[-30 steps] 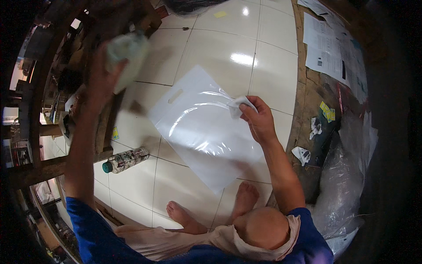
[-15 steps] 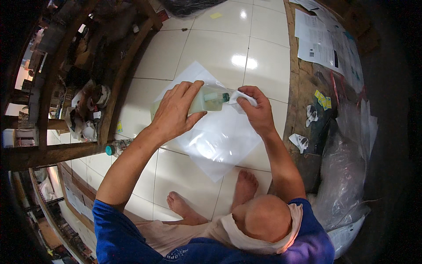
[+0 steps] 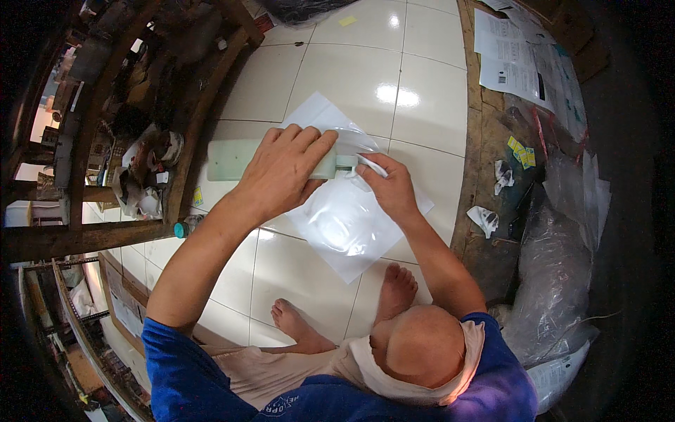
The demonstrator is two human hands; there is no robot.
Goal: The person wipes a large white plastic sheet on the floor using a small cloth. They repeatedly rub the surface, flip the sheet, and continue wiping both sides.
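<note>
The left hand grasps a bottle; the right hand pinches a cloth by the bottle's neck; a bag lies below the bottle.

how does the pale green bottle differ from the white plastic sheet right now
Shape: the pale green bottle is a bulky container narrowing to a neck, while the white plastic sheet is thin and flat.

Pose: the bottle lies sideways in the left hand; the sheet is spread on the tiled floor.

Colour: the bottle is cloudy green, the sheet glossy white.

Shared: the left hand partly hides both.
</note>
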